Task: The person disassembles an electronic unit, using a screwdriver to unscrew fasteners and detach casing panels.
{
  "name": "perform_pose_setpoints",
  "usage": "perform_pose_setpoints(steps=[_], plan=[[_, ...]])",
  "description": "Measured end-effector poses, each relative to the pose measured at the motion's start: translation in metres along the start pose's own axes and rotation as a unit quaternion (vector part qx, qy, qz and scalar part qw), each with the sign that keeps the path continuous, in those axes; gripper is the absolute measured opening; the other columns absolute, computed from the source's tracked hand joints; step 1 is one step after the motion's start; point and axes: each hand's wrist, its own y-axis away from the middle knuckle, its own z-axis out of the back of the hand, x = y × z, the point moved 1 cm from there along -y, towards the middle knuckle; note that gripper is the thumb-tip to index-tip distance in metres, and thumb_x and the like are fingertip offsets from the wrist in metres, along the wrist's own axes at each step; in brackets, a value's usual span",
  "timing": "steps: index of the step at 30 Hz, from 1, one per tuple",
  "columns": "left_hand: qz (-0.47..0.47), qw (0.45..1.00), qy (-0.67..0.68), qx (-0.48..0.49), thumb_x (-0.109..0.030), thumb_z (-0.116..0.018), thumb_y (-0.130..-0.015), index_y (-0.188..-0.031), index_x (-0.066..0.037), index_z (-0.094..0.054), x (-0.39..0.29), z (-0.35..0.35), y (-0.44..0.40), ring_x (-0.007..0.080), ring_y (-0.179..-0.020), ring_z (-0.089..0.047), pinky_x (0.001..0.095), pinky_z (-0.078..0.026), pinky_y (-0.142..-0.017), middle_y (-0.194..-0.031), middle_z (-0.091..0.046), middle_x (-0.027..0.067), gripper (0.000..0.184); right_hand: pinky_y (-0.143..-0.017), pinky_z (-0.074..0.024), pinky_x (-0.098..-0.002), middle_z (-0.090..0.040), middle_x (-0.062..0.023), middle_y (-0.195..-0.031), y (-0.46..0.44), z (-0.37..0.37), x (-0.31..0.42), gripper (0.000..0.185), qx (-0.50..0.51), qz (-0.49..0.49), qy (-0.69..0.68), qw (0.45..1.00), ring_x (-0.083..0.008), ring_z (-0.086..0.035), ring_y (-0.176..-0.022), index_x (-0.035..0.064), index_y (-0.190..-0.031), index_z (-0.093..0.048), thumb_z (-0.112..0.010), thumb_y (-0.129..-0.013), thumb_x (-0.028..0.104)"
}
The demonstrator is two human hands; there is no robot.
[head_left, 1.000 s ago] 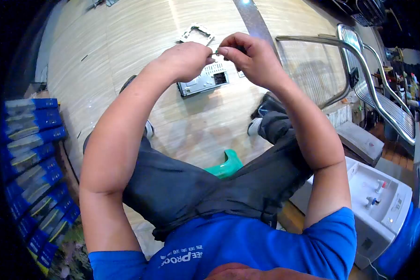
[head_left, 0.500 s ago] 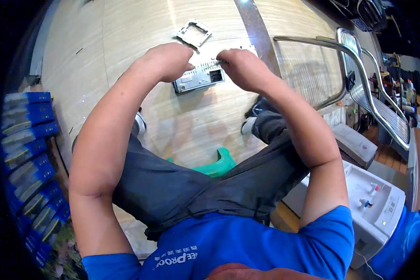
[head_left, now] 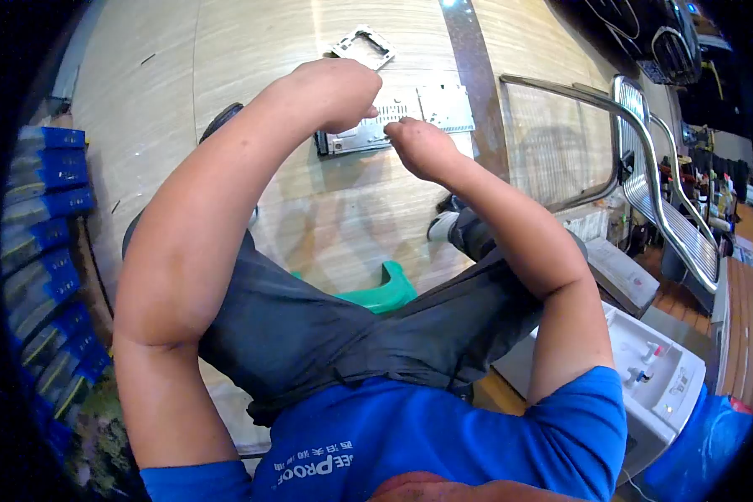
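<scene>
A flat silver metal box point(head_left: 445, 107) with vent slots, resembling a car radio unit, lies on the floor between my hands. My left hand point(head_left: 336, 94) is closed over its left part, with fingertips curled down near the slotted top; what they grip, if anything, is hidden. At the near edge of the box, my right hand point(head_left: 423, 149) has its thumb and fingers pinched together, and anything between them is too small to make out. Just beyond my left hand rests a square pale frame point(head_left: 382, 50) with an open middle.
A green plastic stool point(head_left: 381, 294) shows between my legs. Metal-framed chairs point(head_left: 671, 201) stand to the right, above a white water dispenser point(head_left: 657, 368). Stacked blue packages point(head_left: 58, 209) line the left side. A dark strip point(head_left: 477, 75) crosses the tiled floor.
The metal box has turned, showing more of its right top plate, and the dark socket on its near side no longer shows. My right hand has come slightly nearer; my left hand has shifted right.
</scene>
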Motion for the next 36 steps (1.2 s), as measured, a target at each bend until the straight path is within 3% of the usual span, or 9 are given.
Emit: perform_pose_setpoints(steps=[19, 21, 34, 36], plan=[[0.025, 1.0, -0.012, -0.001, -0.032, -0.064, -0.097, -0.114, -0.004, -0.073, -0.004, 0.003, 0.008, 0.0289, -0.105, -0.07, 0.0437, -0.057, -0.088, -0.113, -0.072, 0.0137, 0.034, -0.078, -0.0539, -0.0507, -0.065, -0.022, -0.095, -0.008, -0.009, -0.002, 0.015, -0.018, 0.025, -0.001, 1.0, -0.0408, -0.067, -0.09, 0.0032, -0.099, -0.061, -0.05, -0.096, 0.012], [0.025, 1.0, -0.014, 0.001, -0.032, -0.064, -0.097, -0.114, -0.004, -0.073, -0.003, 0.001, 0.005, 0.0289, -0.105, -0.07, 0.0435, -0.057, -0.088, -0.113, -0.072, 0.0137, 0.034, -0.08, -0.0564, -0.048, -0.066, -0.0217, -0.101, -0.007, -0.003, 0.004, 0.014, 0.007, 0.003, 0.017, 1.0, -0.0391, -0.068, -0.093, 0.0013, -0.098, -0.062, -0.053, -0.087, 0.003], [0.023, 0.999, -0.023, -0.013, -0.031, -0.065, -0.096, -0.114, -0.005, -0.073, -0.004, -0.003, 0.003, 0.0285, -0.106, -0.069, 0.0434, -0.057, -0.088, -0.114, -0.072, 0.0126, 0.032, -0.079, -0.0564, -0.0484, -0.066, -0.0213, -0.1, -0.006, -0.008, 0.002, 0.013, 0.004, 0.016, 0.037, 0.999, -0.0396, -0.068, -0.093, 0.0025, -0.1, -0.061, -0.054, -0.089, 0.004], [0.02, 1.0, -0.02, -0.009, -0.031, -0.066, -0.096, -0.114, -0.005, -0.073, -0.003, -0.002, 0.004, 0.0284, -0.106, -0.069, 0.0434, -0.057, -0.088, -0.114, -0.072, 0.0126, 0.032, -0.082, -0.0545, -0.0497, -0.064, -0.0218, -0.101, -0.006, -0.008, 0.001, 0.015, 0.014, 0.016, 0.034, 0.999, -0.0396, -0.067, -0.094, 0.0039, -0.103, -0.059, -0.049, -0.093, 0.008]])
